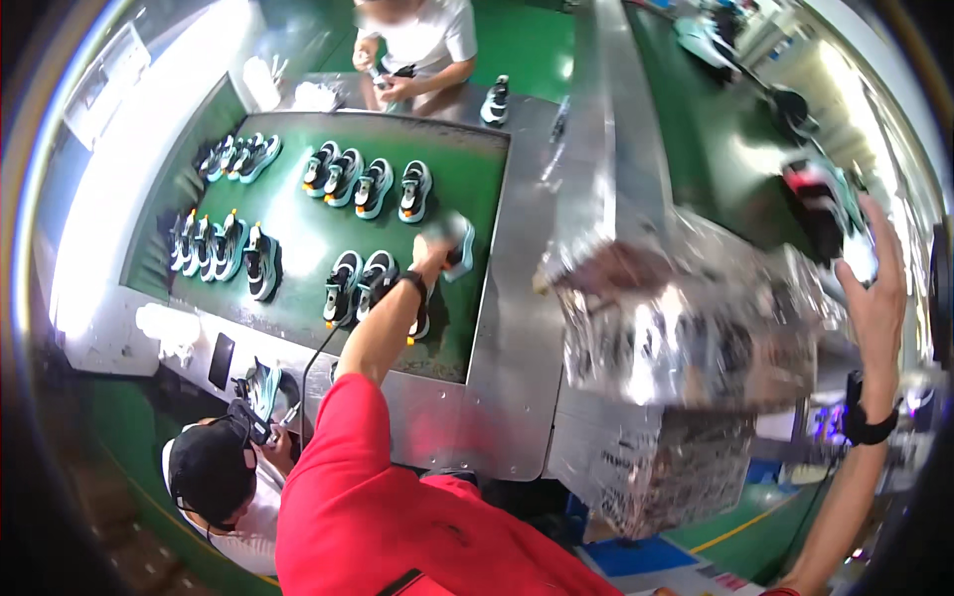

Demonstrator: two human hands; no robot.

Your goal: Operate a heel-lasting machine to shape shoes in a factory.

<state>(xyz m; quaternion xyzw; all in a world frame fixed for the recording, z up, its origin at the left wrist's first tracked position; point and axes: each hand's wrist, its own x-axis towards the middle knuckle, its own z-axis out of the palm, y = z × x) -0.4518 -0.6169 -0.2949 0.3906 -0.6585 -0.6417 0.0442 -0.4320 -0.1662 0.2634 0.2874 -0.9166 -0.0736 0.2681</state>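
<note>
Left hand: we see it closed around a black-and-aqua sneaker at the right side of the green table. Right hand: thumb and fingers lie to either side of a pink-trimmed sneaker by the green work surface at far right; blur near the lens rim leaves us unable to tell whether this grip closes on it. Handling estimate: we judge both sneakers light, with soft, yielding uppers and springy, fairly stiff soles; not fragile, though smooth sole walls may slip under dry fingers. We favour taking hold at the heel collar or across the midsole, avoiding any orange tab like those on the neighbouring shoes.
</note>
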